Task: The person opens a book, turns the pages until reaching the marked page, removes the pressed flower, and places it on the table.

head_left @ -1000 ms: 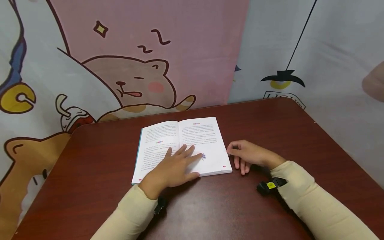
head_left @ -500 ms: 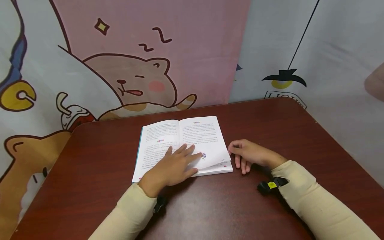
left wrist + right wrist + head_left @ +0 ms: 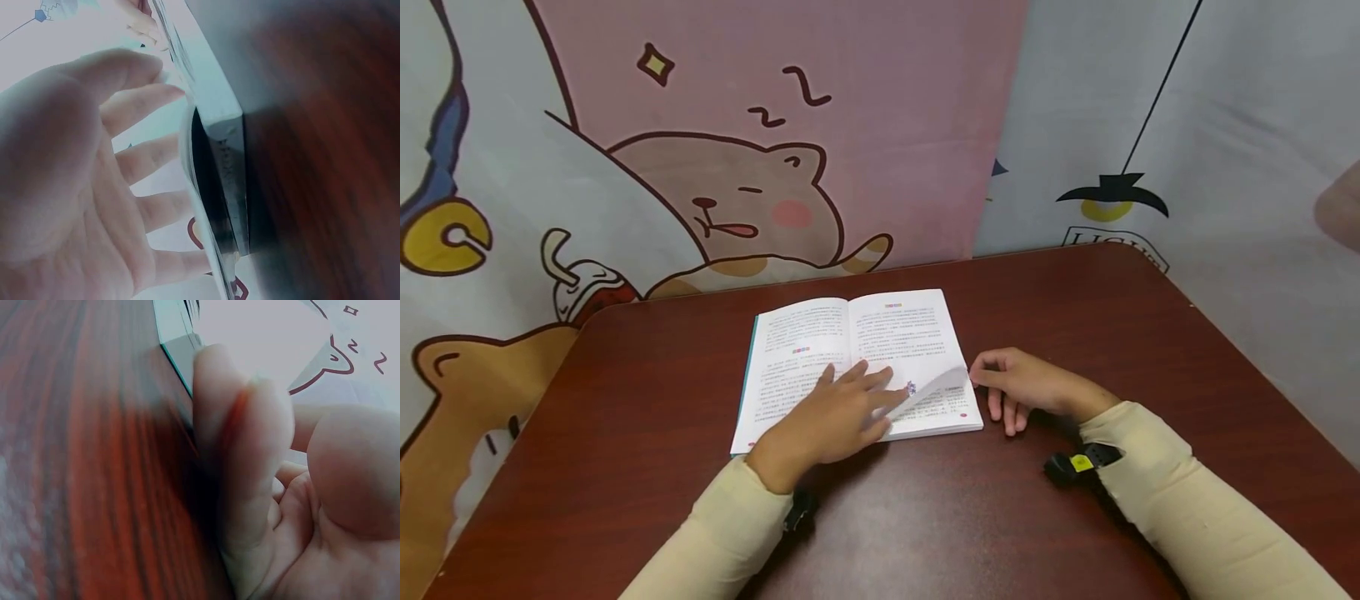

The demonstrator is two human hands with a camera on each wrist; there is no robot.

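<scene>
An open book (image 3: 895,325) lies on the table, blue cover edge showing at its left. My left hand (image 3: 827,417) rests with spread fingers across the lower middle of both pages. Its palm and straight fingers fill the left of the left wrist view, beside the book's bottom edge. At the book's right edge, my right hand (image 3: 1022,385) holds thumb and index finger together at a page (image 3: 936,390). That page's lower corner is bent up, baring printed text beneath. In the right wrist view, curled, blurred fingers (image 3: 244,431) partly hide the book's corner.
The dark red-brown wooden table (image 3: 925,517) extends around the book on all sides. Behind it hangs a cloth backdrop (image 3: 910,125) with cartoon animals, standing close along the table's far edge. A black strap device (image 3: 1078,462) sits at the right cuff.
The right page lay flat at first. Its lower right corner has lifted and curled up and to the left, exposing the sheet below. Both hands have stayed almost in place.
</scene>
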